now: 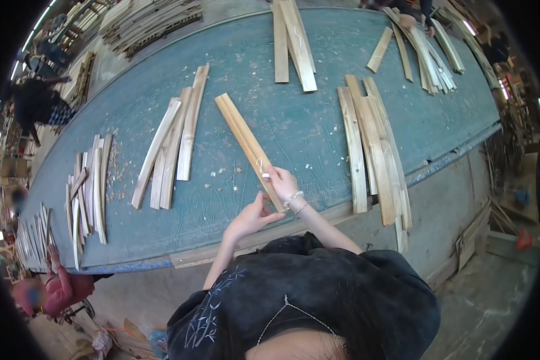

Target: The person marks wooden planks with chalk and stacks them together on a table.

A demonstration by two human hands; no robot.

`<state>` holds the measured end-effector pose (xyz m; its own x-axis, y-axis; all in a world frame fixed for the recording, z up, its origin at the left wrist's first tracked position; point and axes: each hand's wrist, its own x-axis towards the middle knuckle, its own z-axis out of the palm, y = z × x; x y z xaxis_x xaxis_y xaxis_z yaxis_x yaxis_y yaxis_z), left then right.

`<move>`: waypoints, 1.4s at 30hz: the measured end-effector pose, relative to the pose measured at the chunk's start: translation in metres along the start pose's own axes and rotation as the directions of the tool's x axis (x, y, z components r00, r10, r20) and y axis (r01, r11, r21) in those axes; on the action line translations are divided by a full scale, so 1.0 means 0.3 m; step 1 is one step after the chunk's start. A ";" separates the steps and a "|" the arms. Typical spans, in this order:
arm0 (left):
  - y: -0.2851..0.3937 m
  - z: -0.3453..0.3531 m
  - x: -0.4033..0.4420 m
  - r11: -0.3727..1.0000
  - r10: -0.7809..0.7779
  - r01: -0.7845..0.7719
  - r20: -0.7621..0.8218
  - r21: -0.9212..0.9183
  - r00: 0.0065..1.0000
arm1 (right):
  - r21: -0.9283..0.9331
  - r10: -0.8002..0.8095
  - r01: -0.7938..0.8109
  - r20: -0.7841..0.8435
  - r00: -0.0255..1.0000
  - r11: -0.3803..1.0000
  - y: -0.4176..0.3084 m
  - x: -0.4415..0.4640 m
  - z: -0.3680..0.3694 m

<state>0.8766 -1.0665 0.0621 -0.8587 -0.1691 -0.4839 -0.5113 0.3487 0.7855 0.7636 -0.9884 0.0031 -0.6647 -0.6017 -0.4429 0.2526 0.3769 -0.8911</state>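
Note:
A long wooden plank (241, 130) lies slanted on the blue-green tabletop in front of me, its near end between my hands. My right hand (284, 183) is closed over the plank's right edge, its fingers pinching a small white piece that looks like chalk (266, 175). Just beyond those fingertips, a white squiggle (259, 162) marks the wood. Beside the plank's near end is my left hand (250, 218), its thumb stretched out and fingers apart, with fingertips close to the left edge. Whether they touch the wood I cannot tell.
Plank groups lie left (173, 141) and right (372, 144), the right one overhanging the table edge. Two planks (294, 48) lie at the far side. Narrower strips (90, 186) lie farther left. Co-workers stand at the left end (60, 288) and far right (409, 21). Wood shavings dot the table (312, 120).

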 end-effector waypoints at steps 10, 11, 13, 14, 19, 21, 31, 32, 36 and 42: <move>-0.287 -0.355 0.186 0.850 -0.130 0.426 -0.659 0.310 0.741 | -0.317 -0.315 0.167 -0.508 0.801 0.934 -0.046 0.014 -0.339; -0.305 -0.366 0.196 0.748 -0.142 0.583 -0.782 0.317 0.607 | -0.354 -0.401 0.246 -0.482 0.779 0.902 -0.024 0.135 -0.410; -0.345 -0.355 0.207 0.606 -0.304 0.748 -0.790 0.271 0.532 | -0.305 -0.354 0.223 -0.493 0.794 0.926 -0.251 0.241 -0.446; -0.398 -0.337 0.216 0.532 -0.287 0.789 -0.811 0.308 0.510 | -0.304 -0.421 0.321 -0.362 0.832 0.897 -0.232 0.397 -0.537; -0.559 -0.337 0.195 0.577 0.033 0.703 -0.872 0.415 0.488 | -0.473 -0.722 0.550 -0.371 0.584 0.688 -0.323 0.485 -0.381; -0.524 -0.366 0.158 0.584 0.032 0.681 -0.850 0.443 0.525 | -0.305 -0.420 0.348 -0.215 0.882 0.887 -0.270 0.415 -0.237; -0.691 -0.550 0.167 0.510 0.126 0.299 -0.414 0.807 0.901 | 0.292 0.089 -0.150 0.213 0.973 0.944 -0.026 0.317 0.227; -0.639 -0.600 0.134 0.680 0.080 0.133 -0.252 0.721 0.964 | 0.291 0.087 -0.151 0.221 0.971 0.945 -0.033 0.304 0.248; -0.366 -0.501 -0.056 0.987 0.148 -0.152 -0.069 -0.054 0.987 | 0.627 0.103 -0.477 0.536 0.838 0.616 -0.082 0.238 0.350; -0.591 -0.494 -0.092 0.692 -0.089 0.640 -0.841 0.333 0.533 | 0.616 0.084 -0.460 0.538 0.838 0.639 -0.041 0.208 0.400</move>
<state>0.9856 -1.2603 -0.0065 -0.4430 -0.8965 -0.0030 -0.8917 0.4402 0.1054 0.8034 -1.1150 -0.0253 -0.1573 -0.8519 -0.4995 0.9006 0.0838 -0.4265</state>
